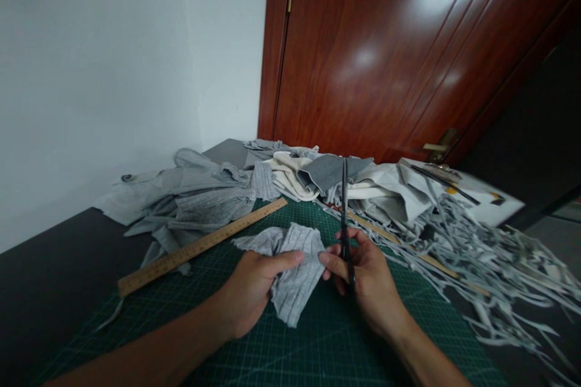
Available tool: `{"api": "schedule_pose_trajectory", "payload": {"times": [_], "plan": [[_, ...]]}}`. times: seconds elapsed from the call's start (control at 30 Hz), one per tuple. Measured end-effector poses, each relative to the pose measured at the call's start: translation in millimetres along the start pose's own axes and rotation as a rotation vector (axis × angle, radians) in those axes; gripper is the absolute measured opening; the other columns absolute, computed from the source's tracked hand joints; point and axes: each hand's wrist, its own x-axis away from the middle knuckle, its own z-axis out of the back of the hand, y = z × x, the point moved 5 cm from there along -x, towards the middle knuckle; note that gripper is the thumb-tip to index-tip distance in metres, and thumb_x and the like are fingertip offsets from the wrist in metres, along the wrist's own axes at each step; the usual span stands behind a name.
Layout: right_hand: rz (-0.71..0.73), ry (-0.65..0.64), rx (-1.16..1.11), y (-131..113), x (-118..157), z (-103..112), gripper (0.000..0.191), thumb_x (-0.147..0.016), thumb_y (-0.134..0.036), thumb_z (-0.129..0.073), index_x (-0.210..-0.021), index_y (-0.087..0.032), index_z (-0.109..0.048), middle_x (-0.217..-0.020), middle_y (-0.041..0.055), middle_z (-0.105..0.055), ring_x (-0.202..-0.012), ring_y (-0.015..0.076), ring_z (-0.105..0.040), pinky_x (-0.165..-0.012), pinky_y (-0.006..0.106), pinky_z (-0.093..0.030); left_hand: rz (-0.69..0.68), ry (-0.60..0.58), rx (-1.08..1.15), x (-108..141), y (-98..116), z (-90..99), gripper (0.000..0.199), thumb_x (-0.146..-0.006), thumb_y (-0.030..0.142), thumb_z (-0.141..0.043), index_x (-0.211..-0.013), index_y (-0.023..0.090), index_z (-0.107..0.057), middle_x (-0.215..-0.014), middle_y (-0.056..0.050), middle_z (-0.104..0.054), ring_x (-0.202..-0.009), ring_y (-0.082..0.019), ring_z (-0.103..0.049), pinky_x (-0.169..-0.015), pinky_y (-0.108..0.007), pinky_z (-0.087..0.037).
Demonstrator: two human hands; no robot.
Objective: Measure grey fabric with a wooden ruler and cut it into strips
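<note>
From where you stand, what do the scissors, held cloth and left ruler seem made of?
Scissors: probably metal blades, greyish with a faint sheen; the black handles could be plastic, but partly hidden.
Cloth: matte grey knit, judging by its ribbed lines and limp folds; fibre unclear.
Ruler: likely wood or bamboo, smooth and tan, from its warm colour.

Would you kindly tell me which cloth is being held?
The grey ribbed piece in the left hand, above the green mat; the other cloths lie unheld, mostly heaped.
</note>
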Motion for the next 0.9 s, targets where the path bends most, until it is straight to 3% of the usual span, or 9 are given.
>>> {"api": "schedule_pose_trajectory", "payload": {"times": [0.33, 0.5, 0.73, 0.9], "plan": [[-0.009, 0.074, -0.003, 1, 2, 6, 0.071, -0.057, -0.034, -0.103, -0.103, -0.024, -0.051, -0.071, -0.0064, -0.070, -0.047, 0.0116, -0.061, -0.035, 0.016, -0.043, 0.038, -0.189, -0.011, 2, -7, -8.3, 0.031, -0.075, 0.019, -0.085, -0.105, 0.012, -0.083, -0.109, -0.016, -0.081, -0.105, -0.034, -0.076, -0.099, -0.043, -0.055], [0.004, 0.098, -0.021, -2, 4, 7, 0.068, -0.058, -0.035, -0.102, -0.102, -0.024, -0.051, -0.069, -0.0074, -0.068, -0.045, 0.0101, -0.057, -0.035, 0.016, -0.042, 0.034, -0.172, 0.072, 5, -6, -11.9, 0.034, -0.075, 0.018, -0.084, -0.109, 0.015, -0.082, -0.115, -0.014, -0.080, -0.114, -0.035, -0.073, -0.106, -0.046, -0.052], [0.009, 0.111, -0.012, 0, 4, 6, 0.068, -0.056, -0.038, -0.102, -0.099, -0.024, -0.051, -0.062, -0.0099, -0.064, -0.041, 0.0084, -0.053, -0.033, 0.015, -0.039, -0.034, -0.097, 0.069, 5, -6, -6.0, 0.039, -0.075, 0.023, -0.087, -0.112, 0.015, -0.081, -0.105, -0.015, -0.082, -0.108, -0.038, -0.075, -0.100, -0.049, -0.055], [0.012, 0.018, -0.002, 8, 8, 1, 0.056, -0.076, -0.053, -0.090, -0.103, -0.022, -0.053, -0.056, -0.0069, -0.065, -0.036, 0.0082, -0.052, -0.032, 0.014, -0.038, -0.123, -0.008, 0.138, 1, 10, -1.4, 0.037, -0.077, 0.025, -0.088, -0.112, 0.014, -0.080, -0.108, -0.014, -0.082, -0.113, -0.038, -0.074, -0.098, -0.048, -0.057]]}}
